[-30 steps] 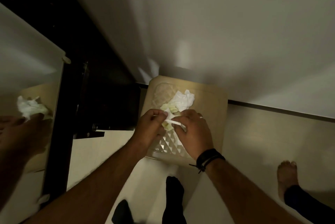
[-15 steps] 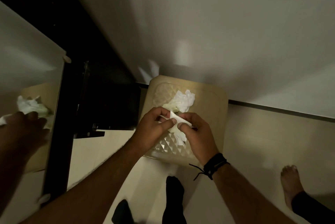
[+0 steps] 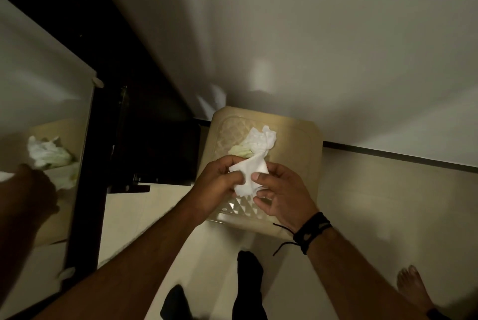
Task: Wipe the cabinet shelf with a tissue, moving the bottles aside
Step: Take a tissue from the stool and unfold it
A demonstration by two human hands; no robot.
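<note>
A pale wall fills most of my view, meeting the light floor along a dark skirting line. To my left stands a dark cabinet, and beside it a mirrored panel that reflects my arm and some crumpled paper. Against the wall sits a beige waste bin with a patterned, see-through wall, and both my forearms reach out over it. Inside the bin lies a crumpled white and yellowish wad of paper.

Above the bin's near edge I hold a white tissue between both hands. My left hand has its grip closed on the tissue's left side, thumb and fingers pinching it. My right hand pinches the right side, thumb pressed on top, the other fingers curled loosely beneath. The tissue is bunched and folded between the two grips, its upper corner pointing toward the wad in the bin; whether it touches that wad I cannot tell. A black corded wristband wraps my right wrist, loose ends trailing.
</note>
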